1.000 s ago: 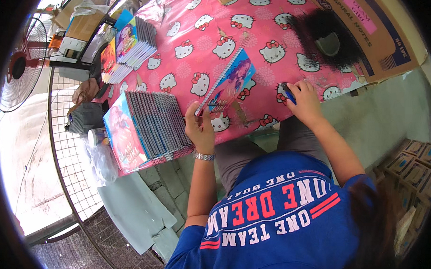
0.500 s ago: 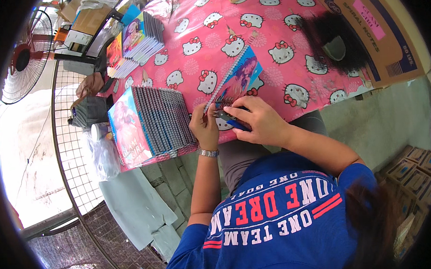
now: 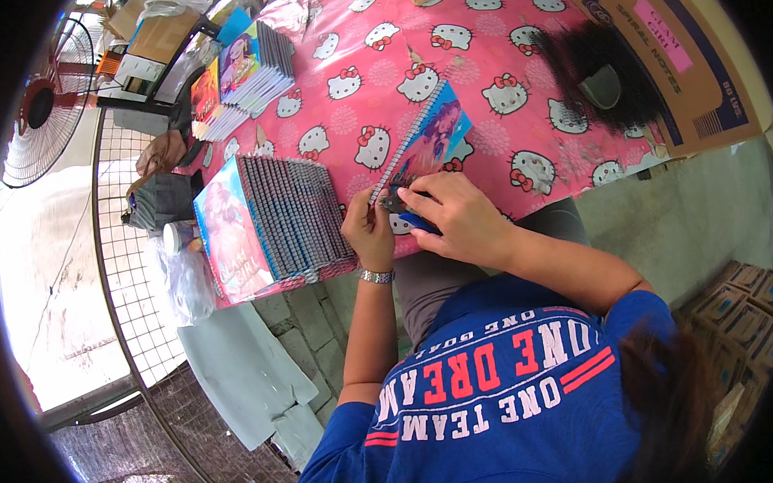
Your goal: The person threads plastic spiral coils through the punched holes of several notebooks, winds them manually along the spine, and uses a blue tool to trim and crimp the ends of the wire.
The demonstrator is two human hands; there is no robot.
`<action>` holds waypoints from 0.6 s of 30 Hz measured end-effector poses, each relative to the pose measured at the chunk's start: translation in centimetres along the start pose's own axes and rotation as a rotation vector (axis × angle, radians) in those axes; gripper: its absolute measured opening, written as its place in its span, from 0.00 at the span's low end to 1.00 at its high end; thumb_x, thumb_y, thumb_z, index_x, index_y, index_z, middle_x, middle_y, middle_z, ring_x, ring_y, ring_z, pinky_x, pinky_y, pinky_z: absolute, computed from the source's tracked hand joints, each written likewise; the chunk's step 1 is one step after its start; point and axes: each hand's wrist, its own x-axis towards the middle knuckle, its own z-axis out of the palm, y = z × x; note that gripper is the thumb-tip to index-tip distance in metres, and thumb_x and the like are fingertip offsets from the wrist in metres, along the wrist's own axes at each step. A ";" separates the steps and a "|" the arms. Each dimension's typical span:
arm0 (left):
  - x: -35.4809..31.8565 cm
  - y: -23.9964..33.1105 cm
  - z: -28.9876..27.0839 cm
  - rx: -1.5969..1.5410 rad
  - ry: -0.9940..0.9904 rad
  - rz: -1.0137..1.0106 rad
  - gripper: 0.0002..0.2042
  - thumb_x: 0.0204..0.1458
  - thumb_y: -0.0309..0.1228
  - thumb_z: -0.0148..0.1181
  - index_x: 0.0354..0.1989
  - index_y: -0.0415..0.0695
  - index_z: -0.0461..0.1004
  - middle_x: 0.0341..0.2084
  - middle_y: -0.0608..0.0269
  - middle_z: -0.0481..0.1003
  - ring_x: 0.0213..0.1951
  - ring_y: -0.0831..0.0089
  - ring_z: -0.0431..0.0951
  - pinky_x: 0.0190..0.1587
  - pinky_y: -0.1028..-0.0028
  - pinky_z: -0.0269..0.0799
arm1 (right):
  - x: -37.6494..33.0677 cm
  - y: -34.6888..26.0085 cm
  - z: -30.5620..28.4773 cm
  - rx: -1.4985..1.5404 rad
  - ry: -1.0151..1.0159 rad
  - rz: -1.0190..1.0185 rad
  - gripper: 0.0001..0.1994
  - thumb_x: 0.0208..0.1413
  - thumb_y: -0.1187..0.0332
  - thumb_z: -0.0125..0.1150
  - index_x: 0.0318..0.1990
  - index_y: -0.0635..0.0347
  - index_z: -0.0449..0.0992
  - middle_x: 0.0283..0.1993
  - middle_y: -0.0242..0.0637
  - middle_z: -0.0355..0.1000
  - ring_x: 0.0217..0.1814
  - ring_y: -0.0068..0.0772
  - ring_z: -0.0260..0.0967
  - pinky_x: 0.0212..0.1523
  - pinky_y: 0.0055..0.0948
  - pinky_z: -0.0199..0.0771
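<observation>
The left hand (image 3: 367,229) has its grip closed on the lower end of a spiral notebook (image 3: 428,136), thumb and fingers pinching it at the binding. The notebook lies slanted over the table (image 3: 494,144), its wire coil along the left edge and its blue illustrated cover facing up; whether its far end touches the tabletop, I cannot tell. The right hand (image 3: 462,217) has its grip curled around blue-handled pliers (image 3: 420,222), whose metal nose points left and sits at the lower end of the coil, just beside the left fingertips. How far the pliers' jaws are parted is too small to make out. A metal-link band (image 3: 376,277) circles the left wrist.

Just left of the hands, a thick stack of spiral notebooks (image 3: 292,215) leans near the table's edge, coils showing and a blue-and-pink cover outermost. Farther back lie more notebooks (image 3: 253,67). At the right side of the table, a black bristly object (image 3: 602,81) rests beside a cardboard box (image 3: 697,103). A fan (image 3: 45,100) stands at the far left.
</observation>
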 end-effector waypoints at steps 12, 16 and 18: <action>1.0 3.6 -2.0 0.110 0.117 0.055 0.10 0.50 0.18 0.65 0.41 0.38 0.80 0.29 0.63 0.78 0.25 0.82 0.74 0.28 0.81 0.69 | -1.2 2.7 -1.1 0.762 -0.376 0.461 0.27 0.52 0.62 0.68 0.60 0.57 0.73 0.50 0.45 0.76 0.48 0.34 0.75 0.49 0.35 0.74; 5.0 13.8 -8.5 -0.123 0.223 0.084 0.10 0.51 0.17 0.64 0.42 0.37 0.77 0.37 0.59 0.78 0.39 0.74 0.78 0.43 0.75 0.74 | -4.1 10.1 -4.9 -0.031 -0.316 0.387 0.25 0.46 0.67 0.68 0.54 0.58 0.75 0.49 0.45 0.72 0.52 0.50 0.70 0.55 0.41 0.71; 7.1 16.9 -13.1 0.172 0.461 0.420 0.06 0.53 0.22 0.57 0.38 0.36 0.75 0.34 0.57 0.76 0.40 0.68 0.75 0.47 0.70 0.73 | -5.0 13.7 -6.0 -0.209 -0.338 0.355 0.21 0.47 0.67 0.66 0.51 0.60 0.76 0.46 0.45 0.71 0.51 0.48 0.70 0.55 0.40 0.70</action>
